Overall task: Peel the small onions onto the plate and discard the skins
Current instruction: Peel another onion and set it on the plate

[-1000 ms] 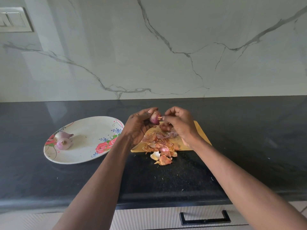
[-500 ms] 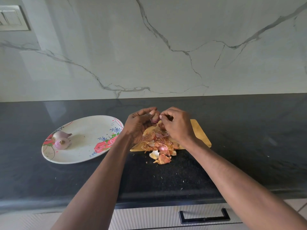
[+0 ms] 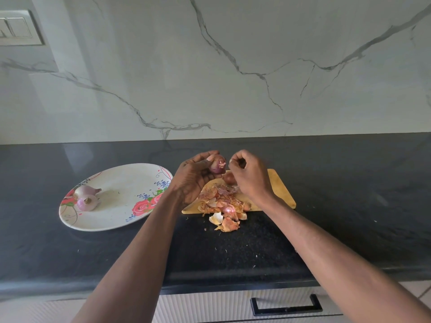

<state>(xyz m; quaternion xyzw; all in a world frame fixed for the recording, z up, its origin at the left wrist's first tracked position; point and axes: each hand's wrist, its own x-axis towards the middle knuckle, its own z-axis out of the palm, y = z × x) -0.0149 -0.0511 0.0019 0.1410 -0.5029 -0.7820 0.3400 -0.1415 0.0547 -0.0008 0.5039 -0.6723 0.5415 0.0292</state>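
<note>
Onion [image 3: 217, 166] up in the air above the far end of the cutting board [image 3: 279, 190], held in the left hand [image 3: 193, 178], fingers and thumb curled round its back and sides, ragged tip turned toward the right hand [image 3: 247, 178]. Red-purple outside, a torn flap of dry skin at the tip, so most likely only half peeled. Right hand just beside that tip, not quite touching, fingers curled in, thumb and first finger tips close together like a pinch; no telling about a scrap of skin between them, too small to see. Both wrists lifted off the counter [image 3: 349, 206], both arms reaching straight out from the body, left palm turned toward the onion, back of the right hand toward the camera. For a good peel: hold tight with the left hand, but no squashing. Grab the loose flap at the tip with the right thumb and finger. Pull down along the side toward the root, not outward, for one long strip and not lots of crumbs. Turn the onion a little in the left hand after each pull. Stay over the pile of skins [image 3: 221, 203] at the near end of the board, for fewer bits on the counter; a few already over the board's edge. Once smooth and shiny all round, off to the plate [image 3: 121, 224] on the left, next to the two peeled onions [image 3: 87, 197] lying there side by side. Then on to the unpeeled onion [image 3: 229, 177] waiting on the board, right under the hands. Skins to be thrown away at the end.
</note>
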